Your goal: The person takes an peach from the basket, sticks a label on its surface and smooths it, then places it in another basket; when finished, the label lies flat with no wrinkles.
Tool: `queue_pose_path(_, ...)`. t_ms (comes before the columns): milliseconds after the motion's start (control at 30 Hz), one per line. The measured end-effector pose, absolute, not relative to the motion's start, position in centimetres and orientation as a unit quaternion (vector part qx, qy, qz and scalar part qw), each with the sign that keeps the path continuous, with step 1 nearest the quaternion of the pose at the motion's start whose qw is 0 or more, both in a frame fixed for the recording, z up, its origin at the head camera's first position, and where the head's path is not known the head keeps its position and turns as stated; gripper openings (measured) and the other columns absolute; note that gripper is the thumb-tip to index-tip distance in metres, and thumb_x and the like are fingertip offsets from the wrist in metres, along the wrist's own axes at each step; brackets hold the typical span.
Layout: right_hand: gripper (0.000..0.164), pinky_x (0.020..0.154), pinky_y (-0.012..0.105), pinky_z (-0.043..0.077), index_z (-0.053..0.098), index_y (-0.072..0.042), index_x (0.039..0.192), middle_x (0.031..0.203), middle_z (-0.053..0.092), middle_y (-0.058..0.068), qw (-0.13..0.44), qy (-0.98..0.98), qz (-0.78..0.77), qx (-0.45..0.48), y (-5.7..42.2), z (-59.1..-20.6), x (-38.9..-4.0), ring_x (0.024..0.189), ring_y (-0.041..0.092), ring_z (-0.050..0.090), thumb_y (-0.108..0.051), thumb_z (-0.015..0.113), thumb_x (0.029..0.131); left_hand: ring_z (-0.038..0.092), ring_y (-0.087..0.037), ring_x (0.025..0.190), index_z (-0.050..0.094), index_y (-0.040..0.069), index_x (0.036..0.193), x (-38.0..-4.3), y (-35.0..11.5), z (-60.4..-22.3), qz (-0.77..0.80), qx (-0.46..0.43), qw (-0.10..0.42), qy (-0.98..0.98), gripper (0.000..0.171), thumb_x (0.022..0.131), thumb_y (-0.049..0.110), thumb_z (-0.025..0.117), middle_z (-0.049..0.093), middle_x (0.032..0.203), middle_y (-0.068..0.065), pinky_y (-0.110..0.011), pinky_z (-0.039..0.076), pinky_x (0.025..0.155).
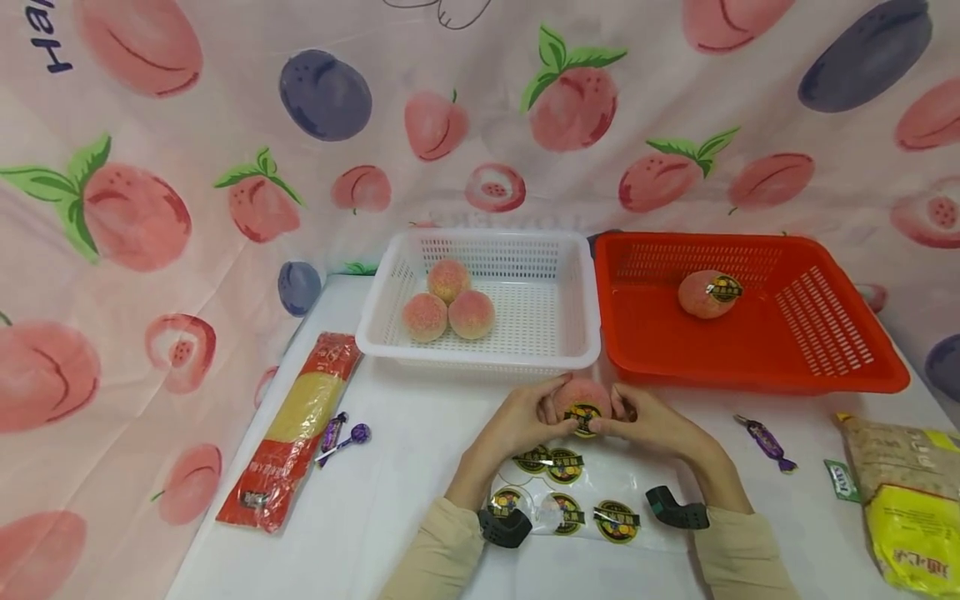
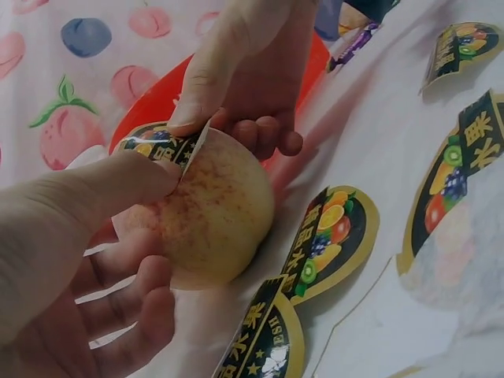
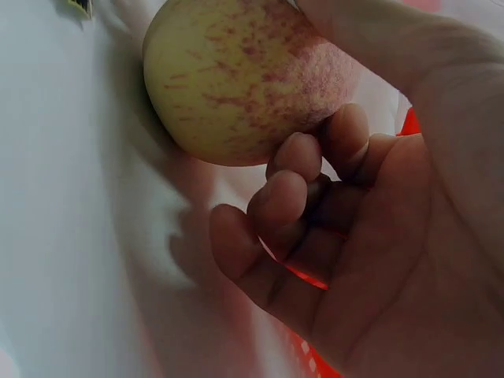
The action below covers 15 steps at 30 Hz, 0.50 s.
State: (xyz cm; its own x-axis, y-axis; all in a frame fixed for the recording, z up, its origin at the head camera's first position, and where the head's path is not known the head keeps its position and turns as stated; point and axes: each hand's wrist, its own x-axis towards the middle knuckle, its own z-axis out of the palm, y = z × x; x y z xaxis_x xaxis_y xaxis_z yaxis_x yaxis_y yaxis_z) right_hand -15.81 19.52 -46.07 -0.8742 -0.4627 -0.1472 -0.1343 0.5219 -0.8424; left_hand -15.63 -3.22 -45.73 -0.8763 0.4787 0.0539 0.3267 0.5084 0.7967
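Low and just right of centre in the head view, the left hand (image 1: pixel 525 414) and right hand (image 1: pixel 651 423) grip the peach (image 1: pixel 581 390), thumbs on its label (image 1: pixel 582 413); uneven pressure over the curve could crease the label's lifted edge

Lower left of the frame: a lane of bare worktop (image 1: pixel 416 454) between the long packet (image 1: pixel 296 433) with the lollipop (image 1: pixel 361 432) and the left sleeve (image 1: pixel 442 542). Lower right: a second lane, bounded by the right sleeve (image 1: pixel 738 546) and the bag (image 1: pixel 911 517), with a wrapped candy (image 1: pixel 768 443) in its upper part. Centre: the left hand (image 1: pixel 527 414), right hand (image 1: pixel 648 418) and held peach (image 1: pixel 581 392) obstruct passage. Upper centre: the white basket (image 1: pixel 480 360), open above, has room right of 3 peaches (image 1: pixel 472 315). Upper right: the red basket (image 1: pixel 757 379) has room around 1 peach.
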Motion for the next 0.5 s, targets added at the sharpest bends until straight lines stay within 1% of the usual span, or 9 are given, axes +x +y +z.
queue_pose_path(167,0.043,0.049,0.02,0.028,0.039,-0.007,0.074,0.064,0.036,0.0,0.183,0.856,-0.451,-0.176,19.86,-46.09,-15.65,0.059,0.008,0.037,-0.036,0.07,0.072,0.046,0.002,0.053,0.044,0.022,0.13,-15.37,-2.68,-45.64,0.404,0.219,0.071,0.885,0.065,0.073,0.035,0.07,0.053,0.061,0.013,-0.013,0.039,0.051)
queue_pose_path(233,0.044,0.05,0.02,0.031,0.038,-0.006,0.076,0.065,0.039,0.001,0.183,0.853,-0.453,-0.182,19.86,-46.19,-15.59,0.06,0.008,0.039,-0.035,0.072,0.071,0.046,0.003,0.051,0.044,0.023,0.13,-15.33,-2.56,-45.71,0.396,0.21,0.066,0.892,0.065,0.072,0.035,0.07,0.052,0.059,0.014,-0.013,0.038,0.05)
queue_pose_path(400,0.049,0.052,0.019,0.037,0.036,-0.004,0.08,0.068,0.046,0.004,0.176,0.854,-0.448,-0.199,19.69,-46.63,-15.58,0.061,0.007,0.045,-0.033,0.075,0.069,0.045,0.001,0.05,0.043,0.023,0.131,-15.32,-2.48,-45.83,0.381,0.195,0.052,0.902,0.067,0.07,0.033,0.07,0.051,0.057,0.014,-0.015,0.037,0.048)
queue_pose_path(500,0.051,0.053,0.019,0.037,0.036,-0.006,0.08,0.068,0.047,0.004,0.177,0.859,-0.439,-0.197,19.75,-46.7,-15.55,0.062,0.007,0.045,-0.035,0.075,0.067,0.045,0.0,0.053,0.043,0.025,0.13,-15.22,-2.33,-45.86,0.361,0.191,0.039,0.912,0.068,0.069,0.036,0.069,0.051,0.06,0.013,-0.015,0.037,0.049)
